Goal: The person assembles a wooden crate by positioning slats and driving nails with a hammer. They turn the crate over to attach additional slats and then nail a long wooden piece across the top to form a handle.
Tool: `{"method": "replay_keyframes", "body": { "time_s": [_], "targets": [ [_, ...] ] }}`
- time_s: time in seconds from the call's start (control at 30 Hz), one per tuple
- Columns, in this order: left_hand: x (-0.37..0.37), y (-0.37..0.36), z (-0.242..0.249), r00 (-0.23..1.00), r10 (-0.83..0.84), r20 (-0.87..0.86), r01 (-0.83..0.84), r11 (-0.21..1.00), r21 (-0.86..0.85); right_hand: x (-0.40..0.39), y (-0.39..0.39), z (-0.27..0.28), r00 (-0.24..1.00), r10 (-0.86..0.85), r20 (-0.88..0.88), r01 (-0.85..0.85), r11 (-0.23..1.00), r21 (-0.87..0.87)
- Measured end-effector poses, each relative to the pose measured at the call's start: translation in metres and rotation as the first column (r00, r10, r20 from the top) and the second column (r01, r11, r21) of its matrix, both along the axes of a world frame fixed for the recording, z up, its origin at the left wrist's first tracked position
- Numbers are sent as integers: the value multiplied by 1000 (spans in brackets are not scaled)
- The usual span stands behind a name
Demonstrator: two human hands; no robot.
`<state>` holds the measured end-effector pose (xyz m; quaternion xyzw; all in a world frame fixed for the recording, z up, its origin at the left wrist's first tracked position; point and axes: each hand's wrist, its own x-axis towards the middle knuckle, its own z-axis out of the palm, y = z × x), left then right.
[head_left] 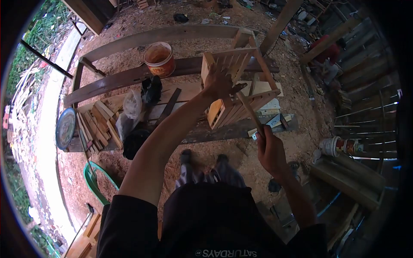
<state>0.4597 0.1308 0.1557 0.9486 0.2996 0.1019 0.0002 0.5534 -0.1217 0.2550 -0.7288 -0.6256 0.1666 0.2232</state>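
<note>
Gripping a hammer (248,111) by the low end of its wooden handle, the right hand (270,151) has its fingers curled tight around the shaft. The handle's long axis runs up and to the left from that fist, and the dark head sits at the far end, just beside the left hand (217,84). The left hand rests on top of a slatted wooden crate (235,88), its fingers pressed against the upper slats; whether they pinch a nail there is too small to tell. The crate stands tilted on the worktop (202,129), its open slat face turned toward the person. So the hammer head lies right at the left hand, while the right hand is set back, nearer the body.

An orange bucket (159,59) stands on a curved plank behind the crate, well to the left of it. A bundle of short wood offcuts (97,124) lies at the left end of the worktop, with a crumpled plastic bag (131,105) and a dark cloth (151,89) between them and the crate. A round blue-rimmed lid (65,128) leans at the far left edge. The left forearm crosses the worktop's front edge; nothing lies between hammer head and crate.
</note>
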Motion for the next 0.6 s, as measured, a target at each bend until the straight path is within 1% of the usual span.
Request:
{"method": "replay_keyframes", "body": {
  "time_s": [0.07,0.17,0.27,0.37,0.47,0.57,0.6],
  "targets": [
    [4,9,-20,999,-24,44,21,997,76,-1,0,-12,996,14,92,-11,999,-34],
    [5,7,-7,991,-3,-136,8,999,41,4,-4,-24,987,19,160,-3,995,-98],
    [-2,3,0,1000,-5,-27,6,1000,11,-5,-3,-4,995,-2,96,6,999,-42],
    [-5,1,6,999,-21,30,23,998,-60,-11,-4,-5,999,-23,28,23,1000,9],
    [3,6,-11,1000,-3,9,2,998,59,0,-8,-37,983,18,180,0,995,-101],
    [5,12,-26,990,-24,140,14,997,71,-3,-6,-22,986,23,166,-8,996,-90],
    [0,7,-19,997,-36,74,32,998,48,-7,-7,-16,994,9,113,1,996,-91]
  ]
}}
